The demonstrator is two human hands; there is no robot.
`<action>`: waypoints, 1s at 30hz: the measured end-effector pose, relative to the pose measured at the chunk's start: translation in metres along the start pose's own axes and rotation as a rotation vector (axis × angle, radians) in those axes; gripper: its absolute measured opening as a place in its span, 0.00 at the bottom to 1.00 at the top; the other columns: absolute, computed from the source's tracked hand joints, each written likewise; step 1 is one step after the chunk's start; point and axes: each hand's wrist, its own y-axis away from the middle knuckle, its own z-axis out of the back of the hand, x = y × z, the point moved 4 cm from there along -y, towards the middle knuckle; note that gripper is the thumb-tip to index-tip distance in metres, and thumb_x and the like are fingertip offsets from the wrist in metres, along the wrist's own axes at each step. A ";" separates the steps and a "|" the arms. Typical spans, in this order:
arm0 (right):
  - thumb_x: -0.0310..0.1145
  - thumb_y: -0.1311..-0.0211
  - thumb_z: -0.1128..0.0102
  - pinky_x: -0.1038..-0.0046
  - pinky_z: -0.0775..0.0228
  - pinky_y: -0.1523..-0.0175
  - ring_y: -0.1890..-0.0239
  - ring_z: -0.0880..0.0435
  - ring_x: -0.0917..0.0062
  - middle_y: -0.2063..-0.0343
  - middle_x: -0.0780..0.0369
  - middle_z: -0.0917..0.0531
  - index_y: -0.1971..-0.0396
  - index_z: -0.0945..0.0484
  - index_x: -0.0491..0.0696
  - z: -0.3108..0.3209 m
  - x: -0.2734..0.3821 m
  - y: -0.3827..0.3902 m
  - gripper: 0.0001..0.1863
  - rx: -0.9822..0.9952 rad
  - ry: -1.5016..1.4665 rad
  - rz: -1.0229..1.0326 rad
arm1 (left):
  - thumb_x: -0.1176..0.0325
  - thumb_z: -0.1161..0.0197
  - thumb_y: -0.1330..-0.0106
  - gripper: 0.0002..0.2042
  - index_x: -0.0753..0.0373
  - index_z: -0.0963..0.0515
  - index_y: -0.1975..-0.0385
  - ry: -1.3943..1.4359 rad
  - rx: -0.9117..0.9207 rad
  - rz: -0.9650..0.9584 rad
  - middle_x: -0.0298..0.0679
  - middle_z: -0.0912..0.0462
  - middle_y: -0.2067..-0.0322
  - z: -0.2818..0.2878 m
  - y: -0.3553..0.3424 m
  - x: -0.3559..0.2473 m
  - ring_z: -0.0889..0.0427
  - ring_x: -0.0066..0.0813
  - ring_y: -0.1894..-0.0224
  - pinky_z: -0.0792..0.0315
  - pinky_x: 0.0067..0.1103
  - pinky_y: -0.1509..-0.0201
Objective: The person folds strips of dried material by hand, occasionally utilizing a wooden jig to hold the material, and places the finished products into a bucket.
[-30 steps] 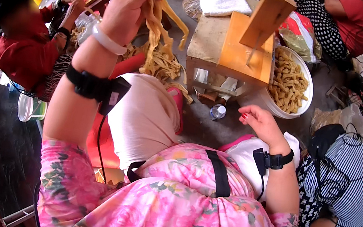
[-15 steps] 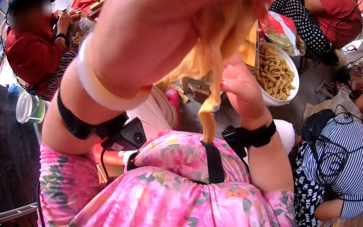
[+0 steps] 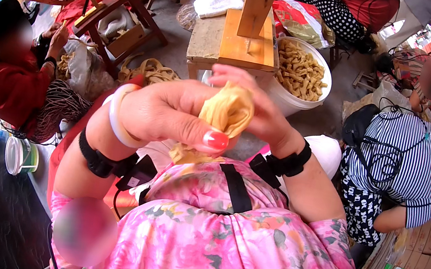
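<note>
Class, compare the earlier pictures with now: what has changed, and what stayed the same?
The left hand moved right and inward, still holding the yellow strips. The right hand moved left, alongside it. The white cloth still lies on the wooden bench.

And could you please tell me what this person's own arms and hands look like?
Short pink floral sleeves. The left hand has a glossy red thumbnail; above it come a whitish bangle, then a black strap with a boxy black device and cable. Near the right hand, another black strap carries a dark device.
</note>
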 end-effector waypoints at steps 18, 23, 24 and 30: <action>0.30 0.43 0.44 0.61 0.28 0.62 0.66 0.20 0.57 0.69 0.57 0.20 0.65 0.24 0.47 -0.018 -0.005 0.039 0.07 0.173 0.437 -0.318 | 0.57 0.36 0.36 0.35 0.65 0.42 0.34 -0.587 -0.428 -0.130 0.45 0.30 0.43 0.046 -0.002 0.123 0.32 0.33 0.38 0.38 0.26 0.36; 0.26 0.46 0.41 0.67 0.27 0.61 0.65 0.19 0.60 0.69 0.57 0.18 0.63 0.22 0.46 0.012 -0.003 0.047 0.09 0.184 0.224 -0.456 | 0.69 0.41 0.31 0.09 0.66 0.24 0.56 -0.271 -0.433 0.151 0.29 0.23 0.69 0.062 0.022 0.138 0.27 0.14 0.66 0.30 0.15 0.62; 0.25 0.46 0.41 0.68 0.27 0.60 0.65 0.19 0.61 0.69 0.58 0.18 0.62 0.21 0.46 0.021 -0.009 0.058 0.10 0.248 0.149 -0.504 | 0.68 0.41 0.31 0.09 0.65 0.24 0.57 -0.235 -0.403 0.201 0.29 0.23 0.70 0.069 0.034 0.145 0.27 0.14 0.67 0.30 0.15 0.63; 0.26 0.47 0.40 0.66 0.30 0.62 0.66 0.21 0.63 0.73 0.61 0.22 0.65 0.21 0.48 0.013 -0.017 0.060 0.09 0.241 0.370 -0.296 | 0.65 0.40 0.32 0.16 0.63 0.30 0.49 0.103 -0.386 0.254 0.33 0.23 0.60 0.061 0.022 0.164 0.25 0.18 0.59 0.30 0.16 0.55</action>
